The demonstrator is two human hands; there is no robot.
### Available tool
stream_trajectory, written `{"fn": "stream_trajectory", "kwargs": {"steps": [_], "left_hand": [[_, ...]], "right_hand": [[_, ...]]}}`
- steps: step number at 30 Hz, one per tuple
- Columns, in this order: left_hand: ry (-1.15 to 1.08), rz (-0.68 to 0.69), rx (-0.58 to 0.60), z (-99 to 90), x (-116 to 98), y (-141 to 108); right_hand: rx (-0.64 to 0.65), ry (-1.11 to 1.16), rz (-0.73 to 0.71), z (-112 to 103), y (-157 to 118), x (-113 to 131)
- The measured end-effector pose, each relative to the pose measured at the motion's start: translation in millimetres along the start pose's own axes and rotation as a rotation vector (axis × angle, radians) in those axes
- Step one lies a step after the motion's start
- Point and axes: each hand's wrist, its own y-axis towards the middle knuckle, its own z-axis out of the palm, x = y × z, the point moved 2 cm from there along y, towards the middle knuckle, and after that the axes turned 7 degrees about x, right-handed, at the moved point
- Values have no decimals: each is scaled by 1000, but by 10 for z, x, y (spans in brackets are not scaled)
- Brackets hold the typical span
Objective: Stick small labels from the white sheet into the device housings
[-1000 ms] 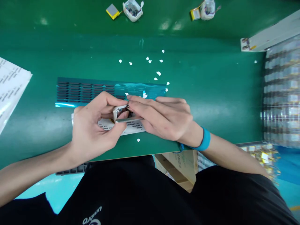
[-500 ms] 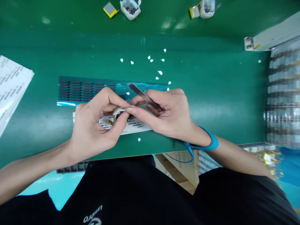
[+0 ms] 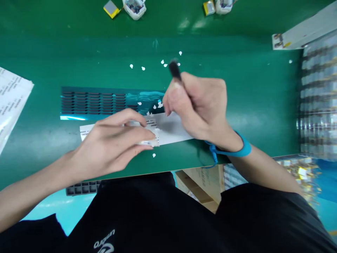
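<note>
My left hand [image 3: 116,142] is closed around a small white plastic housing [image 3: 149,143], and its fingers hide most of it. Beneath that hand lies a white strip of printed labels [image 3: 175,130], bare on its right part. My right hand [image 3: 200,105] is raised over the strip's right end, its fingers wrapped round a pair of tweezers [image 3: 175,69]. Their dark rear end points up and away, blurred, and the tips are hidden. Just beyond my left hand is a blue film sheet with rows of dark strips [image 3: 93,102]. Small white round stickers [image 3: 143,68] are scattered on the green table.
At the far edge sit two open white housings [image 3: 134,7] [image 3: 223,5], with silver-yellow batteries [image 3: 111,8] beside them. A larger printed sheet [image 3: 13,102] lies at left. Stacked clear trays [image 3: 317,95] stand at right. A blue wrist strap [image 3: 242,147] circles my right wrist.
My right hand has moved away from the housing, up and to the right, with the tweezers. My left hand has turned over, palm down, with the housing lowered to the label strip.
</note>
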Motion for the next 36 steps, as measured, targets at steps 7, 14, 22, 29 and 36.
{"fn": "stream_trajectory", "kwargs": {"steps": [7, 14, 22, 29, 36], "left_hand": [[20, 143, 229, 74, 173, -25], [-81, 89, 274, -1, 281, -51], [-79, 125, 306, -19, 316, -64], [-78, 79, 252, 13, 311, -74], [-118, 96, 254, 15, 374, -62]], "right_hand": [[-191, 41, 23, -94, 94, -52], [-115, 177, 18, -27, 121, -245], [-110, 296, -6, 6, 139, -320], [6, 424, 118, -1, 159, -329], [152, 650, 210, 48, 194, -410]]}}
